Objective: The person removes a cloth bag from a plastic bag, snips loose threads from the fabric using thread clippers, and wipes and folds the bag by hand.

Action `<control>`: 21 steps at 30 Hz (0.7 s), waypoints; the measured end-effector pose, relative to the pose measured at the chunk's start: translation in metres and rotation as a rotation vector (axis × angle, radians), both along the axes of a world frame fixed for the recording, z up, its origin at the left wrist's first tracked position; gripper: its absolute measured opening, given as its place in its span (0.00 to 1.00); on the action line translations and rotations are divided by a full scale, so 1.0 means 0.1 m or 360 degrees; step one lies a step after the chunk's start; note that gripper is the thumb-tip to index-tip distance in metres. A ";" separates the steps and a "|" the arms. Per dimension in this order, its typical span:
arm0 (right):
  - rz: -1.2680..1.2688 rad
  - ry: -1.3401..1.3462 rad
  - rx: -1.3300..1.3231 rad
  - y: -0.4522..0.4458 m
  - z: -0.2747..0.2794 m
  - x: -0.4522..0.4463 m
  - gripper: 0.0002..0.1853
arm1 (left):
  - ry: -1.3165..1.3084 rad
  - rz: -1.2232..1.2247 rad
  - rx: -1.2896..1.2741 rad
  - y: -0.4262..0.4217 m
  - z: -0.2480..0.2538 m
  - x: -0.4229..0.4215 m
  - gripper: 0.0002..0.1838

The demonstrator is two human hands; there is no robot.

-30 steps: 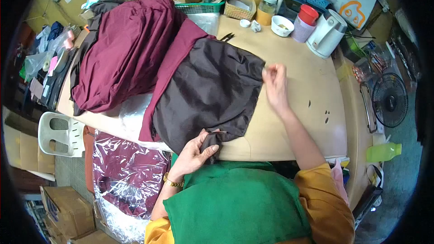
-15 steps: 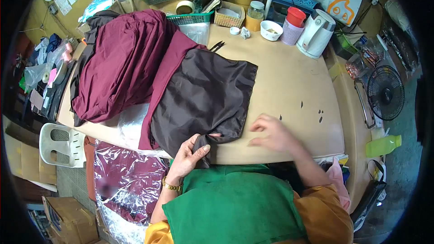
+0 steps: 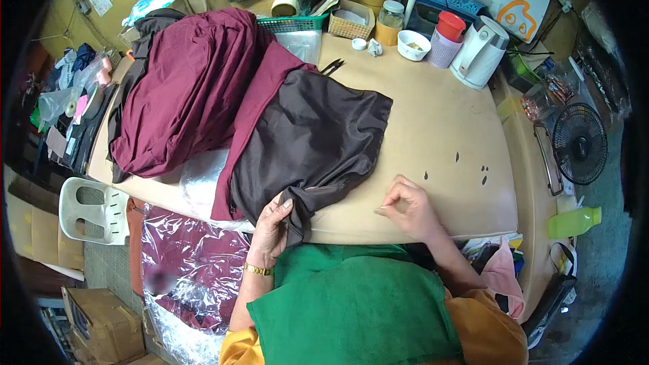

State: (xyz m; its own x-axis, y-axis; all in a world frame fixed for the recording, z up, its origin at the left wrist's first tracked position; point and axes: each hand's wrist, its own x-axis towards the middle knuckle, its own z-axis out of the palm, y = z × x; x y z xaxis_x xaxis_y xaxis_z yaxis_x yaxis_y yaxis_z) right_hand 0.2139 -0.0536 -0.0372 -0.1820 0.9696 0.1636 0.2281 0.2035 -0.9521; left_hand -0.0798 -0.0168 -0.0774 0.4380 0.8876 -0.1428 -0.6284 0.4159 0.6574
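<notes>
Lying on the near part of the tabletop (image 3: 449, 105), partly over the maroon cloth (image 3: 189, 94), the dark cloth (image 3: 324, 128) looks light, limp and slightly slippery, best taken by a gathered fold at its near edge. The left hand (image 3: 271, 228) pinches such a fold, thumb uppermost. The right hand (image 3: 412, 208) hovers apart, thumb and fingertips together; anything thin between them, I cannot tell.

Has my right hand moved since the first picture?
Yes, the right hand has come toward you, closer to the near edge of the table.
</notes>
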 end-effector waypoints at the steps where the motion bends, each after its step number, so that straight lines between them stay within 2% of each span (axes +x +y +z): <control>1: -0.0133 -0.0185 0.0265 0.02 0.02 -0.16 0.07 | 0.0002 0.0000 -0.0018 -0.01 0.01 0.00 0.22; 5: -0.0346 -0.0314 0.0503 0.28 0.03 -0.64 0.07 | 0.0049 0.0018 -0.0001 -0.01 0.05 0.03 0.20; 7: 0.0116 -0.0299 0.0577 0.48 -0.18 -0.69 0.07 | 0.0067 -0.0021 0.0013 -0.01 0.00 0.01 0.19; 8: 0.0101 -0.0011 0.0222 0.50 -0.19 -0.74 0.05 | 0.0039 0.0052 -0.0021 -0.02 -0.03 0.00 0.17; 9: 0.0113 -0.0008 0.0231 0.53 -0.16 -0.74 0.05 | 0.0041 0.0064 -0.0012 -0.01 -0.06 -0.02 0.17; 11: 0.0084 0.0732 -0.0515 0.58 -0.10 -0.68 0.04 | -0.0344 -0.0102 0.0000 0.01 -0.15 -0.08 0.18; 12: 0.0087 0.0981 -0.0458 0.58 -0.11 -0.63 0.04 | -0.0468 -0.0147 0.0008 0.03 -0.26 -0.11 0.20; 13: 0.0097 0.0980 -0.0455 0.58 -0.13 -0.54 0.04 | -0.0466 -0.0139 0.0014 0.02 -0.21 -0.11 0.20; 15: 0.0216 0.1413 -0.0324 0.55 -0.18 -0.28 0.05 | -0.0306 0.0013 -0.0163 -0.01 -0.11 -0.07 0.21; 17: 0.0710 0.2069 -0.0314 0.45 -0.16 0.04 0.05 | -0.0325 -0.0003 -0.0154 -0.01 -0.09 -0.09 0.22; 18: 0.0711 0.2069 -0.0311 0.47 -0.18 0.21 0.05 | -0.0346 -0.0022 -0.0150 -0.01 -0.08 -0.09 0.23; 19: 0.0796 0.2088 -0.0123 0.51 -0.17 0.35 0.04 | -0.0347 -0.0023 -0.0146 -0.01 -0.08 -0.09 0.23; 21: 0.0873 0.2109 0.0086 0.54 -0.17 0.36 0.09 | -0.0358 -0.0181 -0.0113 0.01 -0.07 -0.12 0.23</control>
